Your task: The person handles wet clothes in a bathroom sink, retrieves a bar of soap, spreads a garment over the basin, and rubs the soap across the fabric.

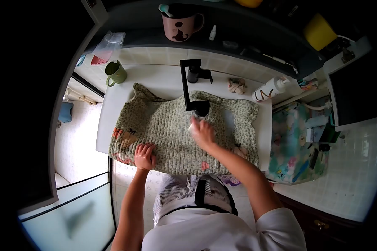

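Observation:
A green floral quilted cloth (167, 125) is spread over the white sink (151, 75), its near edge hanging over the front. My left hand (145, 156) lies on the cloth near that front edge, fingers stretched out over the fabric. Just under the black faucet (197, 105), my right hand (203, 133) is closed and slightly blurred over the middle of the cloth. A small whitish thing shows at its fingertips, too unclear to name. The basin beneath is mostly covered by the cloth.
A green mug (116, 73) stands at the sink's back left. To the back right are a crumpled cloth-like bundle (237, 85) and a white pump bottle (269, 89). Overhead, a dark shelf (142, 38) carries a pink mug (179, 28) and a small white bottle (213, 32).

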Available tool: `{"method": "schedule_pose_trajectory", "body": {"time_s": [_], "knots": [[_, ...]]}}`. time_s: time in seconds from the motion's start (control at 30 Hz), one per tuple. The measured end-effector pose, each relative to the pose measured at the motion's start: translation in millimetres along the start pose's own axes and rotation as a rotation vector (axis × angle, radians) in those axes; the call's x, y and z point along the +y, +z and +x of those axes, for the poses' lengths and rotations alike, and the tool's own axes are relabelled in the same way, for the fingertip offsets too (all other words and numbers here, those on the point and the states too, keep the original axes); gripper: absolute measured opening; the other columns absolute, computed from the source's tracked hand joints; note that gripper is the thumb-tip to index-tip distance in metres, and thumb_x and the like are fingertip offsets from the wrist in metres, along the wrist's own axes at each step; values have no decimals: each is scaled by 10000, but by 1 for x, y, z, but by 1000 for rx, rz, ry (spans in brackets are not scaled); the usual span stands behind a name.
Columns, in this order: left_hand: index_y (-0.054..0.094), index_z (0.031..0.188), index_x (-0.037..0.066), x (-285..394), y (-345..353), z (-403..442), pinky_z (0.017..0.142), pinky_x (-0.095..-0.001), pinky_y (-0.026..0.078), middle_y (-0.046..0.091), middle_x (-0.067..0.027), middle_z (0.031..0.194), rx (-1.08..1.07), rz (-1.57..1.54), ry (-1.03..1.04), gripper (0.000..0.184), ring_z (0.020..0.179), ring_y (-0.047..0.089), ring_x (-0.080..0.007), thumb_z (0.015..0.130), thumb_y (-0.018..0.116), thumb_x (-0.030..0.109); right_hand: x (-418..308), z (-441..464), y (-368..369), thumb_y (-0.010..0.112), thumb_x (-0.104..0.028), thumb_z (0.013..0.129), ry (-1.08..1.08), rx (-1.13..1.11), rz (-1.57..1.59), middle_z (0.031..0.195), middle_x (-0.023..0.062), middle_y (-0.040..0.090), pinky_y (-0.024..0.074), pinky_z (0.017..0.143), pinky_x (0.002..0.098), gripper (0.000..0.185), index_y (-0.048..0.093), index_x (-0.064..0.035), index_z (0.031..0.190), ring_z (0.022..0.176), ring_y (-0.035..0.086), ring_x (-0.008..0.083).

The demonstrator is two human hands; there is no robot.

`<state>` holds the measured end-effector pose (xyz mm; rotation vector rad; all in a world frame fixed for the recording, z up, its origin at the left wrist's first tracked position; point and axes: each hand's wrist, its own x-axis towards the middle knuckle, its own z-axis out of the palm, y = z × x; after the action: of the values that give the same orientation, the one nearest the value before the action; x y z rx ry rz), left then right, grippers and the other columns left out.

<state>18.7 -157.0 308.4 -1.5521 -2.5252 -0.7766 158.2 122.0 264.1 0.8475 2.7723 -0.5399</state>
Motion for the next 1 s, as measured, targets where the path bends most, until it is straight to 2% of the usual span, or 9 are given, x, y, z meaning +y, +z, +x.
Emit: {"method": "schedule_pose_trajectory", "body": {"time_s": [0.07, 0.1, 0.23, 0.37, 0.53, 0.63, 0.8, 0.9, 1.0], "knots": [[633, 1020, 71, 1, 0, 1, 990, -460, 390, 639, -90, 1056, 16, -11, 8, 389, 1037, 568, -289, 655, 521, 140, -16, -21, 15, 560, -426, 901, -223, -31, 11, 1138, 216, 464, 436, 835, 480, 727, 215, -138, 1473, 962, 513, 353], [633, 1018, 72, 2, 0, 1, 990, -458, 392, 639, -90, 1054, 23, -15, 12, 386, 1034, 568, -290, 655, 520, 139, -25, -39, 18, 527, -440, 919, -466, 168, -255, 1161, 214, 456, 434, 841, 486, 727, 182, -145, 1488, 970, 509, 353], [632, 986, 71, 5, -2, 1, 984, -449, 398, 633, -96, 1029, -1, 11, -14, 359, 1020, 563, -298, 647, 524, 120, -53, -54, -32, 499, -458, 933, -239, -564, 407, 1247, 208, 438, 435, 891, 453, 726, 134, -211, 1510, 1026, 495, 311], [631, 981, 74, 7, -1, 0, 966, -451, 408, 628, -105, 1021, 8, 12, -19, 362, 1016, 561, -303, 638, 523, 116, -27, -93, -23, 453, -503, 937, -605, -266, -98, 1244, 219, 435, 434, 902, 430, 701, 158, -215, 1505, 1040, 489, 311], [637, 992, 84, 6, -1, -1, 974, -446, 405, 640, -92, 1004, 65, -10, 14, 373, 997, 579, -285, 637, 526, 117, 11, -117, -10, 496, -469, 930, -529, 45, -128, 1124, 180, 457, 398, 849, 405, 694, 156, -275, 1503, 1013, 460, 292], [632, 998, 67, 4, 1, -3, 986, -449, 399, 643, -99, 1003, 89, -6, 17, 372, 993, 581, -290, 646, 522, 120, -20, -116, -3, 534, -450, 916, -540, 69, -150, 1129, 182, 457, 399, 851, 401, 697, 192, -270, 1496, 1013, 463, 293], [358, 1376, 49, 5, -11, -15, 1095, -477, 245, 321, -175, 1476, 205, -99, -345, 577, 1365, 292, -358, 837, 548, 132, -138, -83, 28, 611, -399, 863, -756, 170, -143, 1116, 152, 490, 399, 875, 399, 694, 274, -257, 1453, 1037, 480, 299], [372, 1365, 45, -26, -27, -40, 1105, -495, 219, 339, -182, 1465, 217, -6, -517, 535, 1358, 303, -360, 864, 531, 147, -184, -59, 47, 633, -377, 848, -708, 202, -154, 1137, 156, 494, 404, 895, 404, 705, 279, -258, 1446, 1056, 483, 300], [448, 1338, 98, -66, -57, -60, 1128, -524, 138, 340, -124, 1483, 81, 89, -361, 475, 1387, 280, -310, 878, 528, 189, -191, -62, 15, 613, -345, 874, -657, 5, -52, 1203, 173, 487, 416, 929, 429, 660, 289, -248, 1441, 1121, 488, 320]]}}
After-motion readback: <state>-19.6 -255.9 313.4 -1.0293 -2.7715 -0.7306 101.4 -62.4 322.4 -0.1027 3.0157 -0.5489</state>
